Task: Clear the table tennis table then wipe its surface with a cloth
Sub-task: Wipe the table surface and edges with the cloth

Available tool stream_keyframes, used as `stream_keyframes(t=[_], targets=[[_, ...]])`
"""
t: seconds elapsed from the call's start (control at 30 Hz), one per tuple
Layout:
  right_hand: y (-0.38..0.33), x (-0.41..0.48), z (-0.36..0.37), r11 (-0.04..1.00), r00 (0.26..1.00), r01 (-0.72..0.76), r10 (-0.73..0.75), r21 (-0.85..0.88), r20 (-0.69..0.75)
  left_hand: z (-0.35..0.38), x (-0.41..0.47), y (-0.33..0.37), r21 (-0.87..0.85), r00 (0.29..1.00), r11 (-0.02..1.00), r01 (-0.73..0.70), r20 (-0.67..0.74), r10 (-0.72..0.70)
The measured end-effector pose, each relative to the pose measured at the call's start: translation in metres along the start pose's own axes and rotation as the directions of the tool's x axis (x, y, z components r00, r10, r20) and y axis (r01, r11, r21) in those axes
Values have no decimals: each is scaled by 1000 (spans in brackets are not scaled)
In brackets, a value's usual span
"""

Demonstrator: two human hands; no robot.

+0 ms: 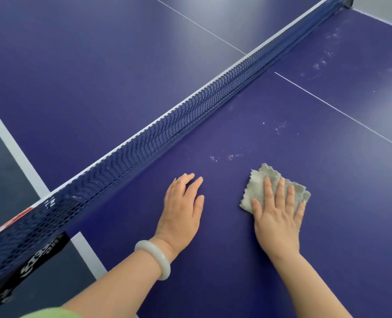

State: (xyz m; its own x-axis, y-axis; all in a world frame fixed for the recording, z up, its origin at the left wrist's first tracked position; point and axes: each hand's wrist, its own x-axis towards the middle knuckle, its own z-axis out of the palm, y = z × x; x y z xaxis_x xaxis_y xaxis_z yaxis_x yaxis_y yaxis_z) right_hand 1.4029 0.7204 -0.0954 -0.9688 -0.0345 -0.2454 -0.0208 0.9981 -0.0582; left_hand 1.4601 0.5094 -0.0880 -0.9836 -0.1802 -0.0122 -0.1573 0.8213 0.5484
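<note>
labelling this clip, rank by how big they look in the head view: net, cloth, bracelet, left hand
1. net
2. left hand and cloth, about alike, cloth partly covered
3. bracelet

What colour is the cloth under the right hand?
Pale grey-beige cloth, pressed flat by the right hand; head view.

Folded grey cloth (pixel 257 187), scalloped edges, lies flat on the blue table tennis table (pixel 351 203); white specks (pixel 230 156) dot the surface just beyond it.

Games room: table tennis table (pixel 213 260), net (pixel 190 111)
</note>
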Motion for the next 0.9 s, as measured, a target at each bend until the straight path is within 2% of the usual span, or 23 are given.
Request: stream_keyframes(t=[0.07, 0.13, 0.23, 0.3, 0.37, 0.4, 0.47, 0.5, 0.57, 0.63, 0.7, 0.8, 0.9], targets=[[-4, -27, 7, 999, 999, -34, 34, -2, -26, -9, -13, -19, 56, 996, 998, 9, -91, -4], [-22, -57, 15, 1000, 999, 11, -10, 24, -47, -17, -24, -36, 194, 992, 977, 84, -114, -63], [-57, -77, 23, 975, 974, 223, -221, 25, -49, -23, -32, -48, 375, 990, 917, 139, -45, -132], [-71, -59, 22, 922, 921, 388, -388, -18, -42, -21, -31, -48, 431, 989, 891, 141, -19, -148], [-71, -22, 13, 890, 891, 445, -452, -102, -53, -19, -29, -48, 442, 988, 885, 146, -27, -150], [-65, -3, 7, 915, 919, 388, -393, -114, -26, -19, -30, -48, 445, 989, 884, 144, -31, -145], [-49, 24, -3, 987, 989, 150, -150, -54, 0, -20, -30, -49, 448, 990, 883, 136, -28, -138], [-41, 25, -5, 999, 999, 45, -45, -5, 17, -21, -30, -49, 448, 990, 884, 137, -26, -140], [-37, 0, 2, 1000, 1000, -20, 20, 12, 4, -20, -29, -48, 440, 989, 887, 142, -21, -148], [-50, -44, 14, 998, 996, 61, -60, 17, -73, -20, -29, -49, 435, 989, 890, 137, -17, -145], [-70, -69, 21, 983, 980, 180, -178, 20, -92, -19, -28, -50, 436, 990, 890, 132, -23, -136], [-103, -35, 18, 941, 939, 336, -337, -26, -63, -20, -28, -49, 447, 992, 886, 123, -18, -128], [-138, 31, 8, 856, 856, 509, -514, -94, -51, -22, -28, -47, 454, 989, 881, 133, -6, -147]])
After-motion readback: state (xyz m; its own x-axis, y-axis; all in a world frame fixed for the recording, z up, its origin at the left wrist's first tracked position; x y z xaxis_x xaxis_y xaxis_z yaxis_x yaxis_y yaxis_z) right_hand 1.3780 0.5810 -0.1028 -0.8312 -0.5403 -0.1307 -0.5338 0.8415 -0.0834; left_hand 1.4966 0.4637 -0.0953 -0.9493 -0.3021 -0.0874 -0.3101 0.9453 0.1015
